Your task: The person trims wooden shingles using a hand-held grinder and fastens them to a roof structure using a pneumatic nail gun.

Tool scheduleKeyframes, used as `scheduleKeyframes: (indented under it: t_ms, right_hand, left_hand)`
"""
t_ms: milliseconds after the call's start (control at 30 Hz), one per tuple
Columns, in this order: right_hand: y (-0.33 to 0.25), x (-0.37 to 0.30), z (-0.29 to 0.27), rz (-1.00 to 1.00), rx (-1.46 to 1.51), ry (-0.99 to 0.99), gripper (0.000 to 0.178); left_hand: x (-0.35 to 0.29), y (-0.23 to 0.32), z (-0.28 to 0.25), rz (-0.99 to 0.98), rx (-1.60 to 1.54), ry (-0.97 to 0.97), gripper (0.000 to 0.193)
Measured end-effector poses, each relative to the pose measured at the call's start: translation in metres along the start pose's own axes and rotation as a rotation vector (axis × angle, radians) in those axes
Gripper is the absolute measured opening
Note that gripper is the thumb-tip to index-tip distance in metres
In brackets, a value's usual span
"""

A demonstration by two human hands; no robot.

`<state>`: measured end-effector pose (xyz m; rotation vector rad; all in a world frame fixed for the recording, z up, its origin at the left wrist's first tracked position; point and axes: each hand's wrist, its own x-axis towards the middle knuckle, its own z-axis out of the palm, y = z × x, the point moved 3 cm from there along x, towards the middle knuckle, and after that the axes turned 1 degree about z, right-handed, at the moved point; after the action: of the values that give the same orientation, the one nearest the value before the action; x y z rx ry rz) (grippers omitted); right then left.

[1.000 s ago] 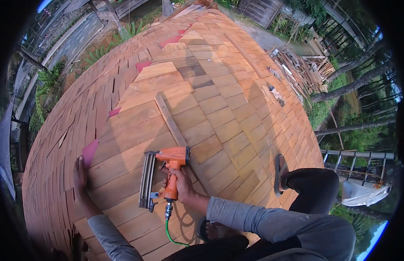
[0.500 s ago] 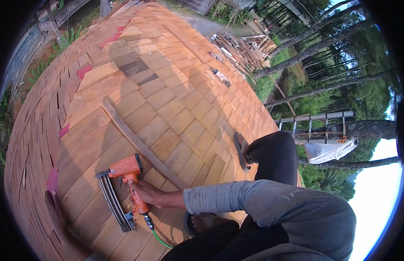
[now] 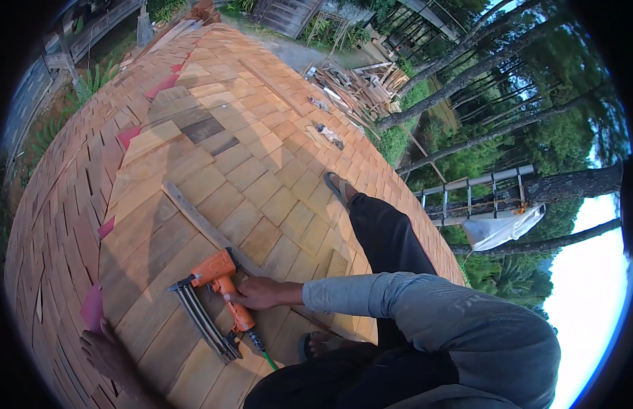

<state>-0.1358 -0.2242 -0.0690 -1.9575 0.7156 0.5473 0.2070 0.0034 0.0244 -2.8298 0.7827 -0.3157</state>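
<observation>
My right hand (image 3: 259, 293) is closed around the handle of an orange pneumatic nail gun (image 3: 214, 267), which lies on its side over the wooden shingles (image 3: 258, 194). Its long dark magazine (image 3: 204, 324) points toward me, and a green air hose (image 3: 270, 360) runs from the handle's end under my leg. At the far left, my left hand (image 3: 109, 353) rests on the shingles along the ridge, fingers stretched and apart. Just above its fingertips a pink strip (image 3: 93, 308) sticks out between the shingles. I see nothing held in that hand.
A long wooden batten (image 3: 201, 221) lies diagonally across the roof beyond the nail gun. My sandalled foot (image 3: 341, 188) is braced near the right roof edge. Past that edge are a ladder (image 3: 480, 194) with a white sack (image 3: 504, 228), and a scrap wood pile (image 3: 357, 88).
My right hand and the nail gun have shifted slightly right in the view. My left hand shows more fully, lower beside the pink strip. My outstretched leg has moved farther up the roof.
</observation>
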Motion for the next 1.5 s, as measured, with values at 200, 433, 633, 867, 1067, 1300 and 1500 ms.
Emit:
scheduleKeyframes:
  t_ms: [200, 433, 633, 867, 1067, 1300, 1500]
  right_hand:
    - [0.072, -0.017, -0.058, 0.215, 0.378, -0.779, 0.058]
    - [0.298, 0.030, -0.208, 0.359, 1.039, 0.372, 0.026]
    - [0.512, 0.049, -0.257, 0.590, 0.741, 0.815, 0.031]
    - [0.593, 0.094, -0.291, 0.710, 0.365, 0.964, 0.052]
    - [0.678, 0.146, -0.331, 0.778, 0.244, 0.950, 0.070]
    - [0.742, 0.182, -0.368, 0.787, 0.176, 0.941, 0.068]
    - [0.785, 0.220, -0.405, 0.884, 0.269, 0.941, 0.078]
  left_hand:
    - [-0.011, 0.001, -0.009, -0.049, 0.050, -0.056, 0.058]
    - [-0.005, 0.009, -0.004, -0.212, 0.037, -0.127, 0.060]
    - [0.001, 0.034, -0.009, -0.154, 0.024, 0.059, 0.069]
    - [0.004, 0.011, 0.009, -0.230, -0.052, 0.036, 0.068]
    - [0.021, 0.008, 0.016, -0.293, -0.131, 0.003, 0.067]
    - [0.039, 0.027, 0.014, -0.371, -0.079, 0.018, 0.065]
    - [0.053, 0.042, 0.017, -0.413, -0.064, 0.025, 0.064]
